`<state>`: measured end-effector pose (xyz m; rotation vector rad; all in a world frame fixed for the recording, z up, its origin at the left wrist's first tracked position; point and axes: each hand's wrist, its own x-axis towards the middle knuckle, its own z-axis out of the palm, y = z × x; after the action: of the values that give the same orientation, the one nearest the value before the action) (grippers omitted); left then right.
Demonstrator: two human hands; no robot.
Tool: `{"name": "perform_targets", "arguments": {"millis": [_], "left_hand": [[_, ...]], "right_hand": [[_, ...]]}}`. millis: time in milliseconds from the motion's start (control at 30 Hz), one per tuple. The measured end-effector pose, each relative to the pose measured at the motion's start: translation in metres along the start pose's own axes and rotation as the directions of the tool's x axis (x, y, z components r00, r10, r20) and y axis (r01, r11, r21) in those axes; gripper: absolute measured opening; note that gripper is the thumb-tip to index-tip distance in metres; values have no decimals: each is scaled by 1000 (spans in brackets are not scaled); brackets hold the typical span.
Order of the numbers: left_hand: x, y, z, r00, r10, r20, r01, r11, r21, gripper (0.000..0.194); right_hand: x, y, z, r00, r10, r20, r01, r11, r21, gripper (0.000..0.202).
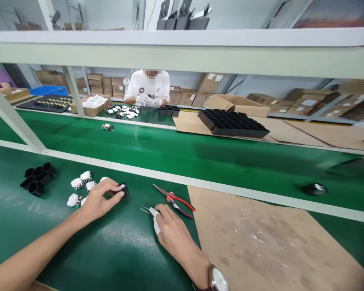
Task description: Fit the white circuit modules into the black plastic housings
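My left hand (100,201) pinches a small black plastic housing (125,191) between thumb and fingers, just above the green work surface. Some white shows at the housing's top; the rest of its content is hidden. Closed around metal tweezers (144,209), my right hand (173,231) rests lower and to the right, with white covers on some fingers. The tweezers' tips point left and stand slightly apart. Pliers with red and black handles (172,198) lie just beyond that hand. Several small circuit boards with white tops (77,184) sit beside and behind my left hand.
Black square cups (36,182) cluster at the left. A cardboard sheet (245,238) covers the bench at right. Beyond a white rail (133,171) runs a green belt with a black housing (314,188). A gloved co-worker (148,91) sits opposite, near a black cup tray (233,123).
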<state>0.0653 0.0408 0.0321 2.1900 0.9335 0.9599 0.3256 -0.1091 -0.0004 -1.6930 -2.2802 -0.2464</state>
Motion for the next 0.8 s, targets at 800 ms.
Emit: {"name": "perform_targets", "arguments": {"millis": [800], "left_hand": [[-82, -82, -228, 963, -131, -237, 267, 609, 747, 57]], "right_hand": [[17, -16, 22, 950, -192, -247, 212, 976, 58, 42]]}}
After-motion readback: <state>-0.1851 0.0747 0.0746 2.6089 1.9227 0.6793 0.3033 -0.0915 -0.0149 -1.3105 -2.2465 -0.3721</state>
